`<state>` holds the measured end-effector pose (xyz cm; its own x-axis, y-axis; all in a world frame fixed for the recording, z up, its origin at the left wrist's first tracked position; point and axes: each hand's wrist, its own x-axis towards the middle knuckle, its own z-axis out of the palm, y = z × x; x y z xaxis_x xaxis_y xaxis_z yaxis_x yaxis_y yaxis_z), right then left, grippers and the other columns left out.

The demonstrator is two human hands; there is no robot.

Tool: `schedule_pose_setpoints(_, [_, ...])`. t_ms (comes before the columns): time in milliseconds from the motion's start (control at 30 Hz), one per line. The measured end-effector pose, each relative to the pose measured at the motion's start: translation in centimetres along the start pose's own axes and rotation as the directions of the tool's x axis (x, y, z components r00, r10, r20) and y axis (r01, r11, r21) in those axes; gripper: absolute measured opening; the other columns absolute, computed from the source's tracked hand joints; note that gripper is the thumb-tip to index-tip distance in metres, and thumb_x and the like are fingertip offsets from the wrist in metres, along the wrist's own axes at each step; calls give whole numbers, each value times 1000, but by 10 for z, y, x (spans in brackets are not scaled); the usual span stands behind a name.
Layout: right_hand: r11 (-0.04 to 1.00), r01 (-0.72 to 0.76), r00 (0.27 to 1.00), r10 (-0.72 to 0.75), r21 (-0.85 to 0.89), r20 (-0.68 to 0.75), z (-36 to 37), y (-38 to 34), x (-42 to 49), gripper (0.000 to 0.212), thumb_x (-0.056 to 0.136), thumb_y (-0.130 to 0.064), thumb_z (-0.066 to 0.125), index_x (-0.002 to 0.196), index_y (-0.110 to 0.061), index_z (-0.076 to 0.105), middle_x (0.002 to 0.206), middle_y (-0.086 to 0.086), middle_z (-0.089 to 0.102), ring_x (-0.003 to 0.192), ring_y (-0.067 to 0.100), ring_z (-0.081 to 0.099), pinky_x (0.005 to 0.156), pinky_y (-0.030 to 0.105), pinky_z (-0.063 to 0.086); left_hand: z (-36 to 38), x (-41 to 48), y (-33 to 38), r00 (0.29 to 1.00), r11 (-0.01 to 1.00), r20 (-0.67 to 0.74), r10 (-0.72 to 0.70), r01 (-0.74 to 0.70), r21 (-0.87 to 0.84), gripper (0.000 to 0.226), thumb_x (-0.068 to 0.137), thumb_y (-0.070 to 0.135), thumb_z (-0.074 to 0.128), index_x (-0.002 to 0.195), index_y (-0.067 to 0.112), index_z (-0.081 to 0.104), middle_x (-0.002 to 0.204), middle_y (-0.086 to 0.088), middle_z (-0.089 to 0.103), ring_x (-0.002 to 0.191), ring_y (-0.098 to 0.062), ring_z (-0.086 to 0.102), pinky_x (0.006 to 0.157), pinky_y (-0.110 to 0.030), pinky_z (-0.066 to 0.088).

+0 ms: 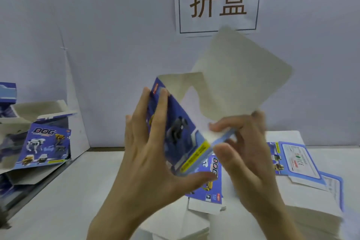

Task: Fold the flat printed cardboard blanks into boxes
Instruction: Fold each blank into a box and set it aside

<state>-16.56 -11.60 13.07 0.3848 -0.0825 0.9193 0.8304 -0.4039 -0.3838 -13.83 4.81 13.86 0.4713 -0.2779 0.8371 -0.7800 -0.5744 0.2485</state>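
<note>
I hold a blue printed cardboard blank (179,126) up in front of me, half opened, its plain white inner flaps (239,76) standing up and to the right. My left hand (150,152) lies against its printed face, fingers straight along the panel and thumb under the lower edge. My right hand (245,154) pinches the blank's lower right edge between thumb and fingers. Below my hands a stack of flat blanks (303,165) lies on the table, with one more printed blank (210,183) on top near the middle.
Folded and half-folded DOG boxes (44,146) pile up at the left edge of the white table (81,191). A white wall with a paper sign (218,0) closes the back. Plain white sheets (175,228) lie at the near edge.
</note>
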Motion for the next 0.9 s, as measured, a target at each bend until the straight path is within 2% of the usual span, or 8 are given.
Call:
schedule_pose_setpoints(167, [985,-54,984,80,161,-157,-2,3,0,11,87,-34,53,92,-42,47,70,-17,48,55,-2,46,54,8,38,3,-1,-10,993,995,-54,104,-104,-9,125,57,68,70,153,37,-5,155,-7,11,142,-27,28,107,-40,41])
schedule_pose_setpoints(300, [990,69,929,-19,122,-370,-13,0,8,49,84,-27,72,107,-36,30,104,4,46,73,11,61,63,20,49,6,-1,-11,982,986,-110,156,-148,83,123,55,68,72,154,17,20,147,-14,20,145,-17,19,110,-9,19])
schedule_pose_setpoints(400, [995,98,900,-88,1,-426,-22,4,15,70,84,5,69,134,-17,26,143,6,34,84,3,65,68,12,49,9,-2,-9,979,979,-90,185,-176,104,115,64,81,53,154,18,18,150,-14,18,146,-22,20,113,-14,19])
schedule_pose_setpoints(467, [994,102,920,-108,-38,-376,-27,5,16,78,82,11,66,143,-13,25,151,3,29,91,0,65,69,8,48,12,-4,-9,977,976,-81,198,-189,105,109,72,83,44,155,19,16,156,-15,13,146,-28,21,115,-30,29])
schedule_pose_setpoints(533, [992,122,947,-110,21,-301,-31,0,16,69,83,13,62,135,-24,37,140,7,43,100,1,64,73,10,50,12,-4,-8,979,976,-62,196,-189,103,110,69,81,51,155,22,16,159,-17,7,148,-29,16,107,-50,39])
schedule_pose_setpoints(667, [991,134,960,-122,29,-251,-38,-6,14,46,91,-9,60,121,-42,55,119,-5,64,92,5,65,77,16,51,6,-1,-4,966,964,-89,242,-228,140,98,66,73,65,146,29,28,153,-15,12,146,-25,20,108,-39,40])
schedule_pose_setpoints(767, [987,157,958,-162,-40,-235,-38,-10,12,41,91,-14,59,118,-44,57,113,-19,66,100,3,66,80,13,50,5,1,3,946,952,-159,283,-257,168,75,72,66,63,131,26,38,145,-8,19,137,-39,33,98,-54,45])
schedule_pose_setpoints(900, [929,150,950,-230,-338,-211,-33,-1,8,49,93,-20,59,134,-45,50,102,-35,65,64,-13,53,67,1,40,9,2,1,933,939,-183,309,-268,217,63,76,59,64,119,19,42,147,-10,22,135,-39,29,98,-55,42])
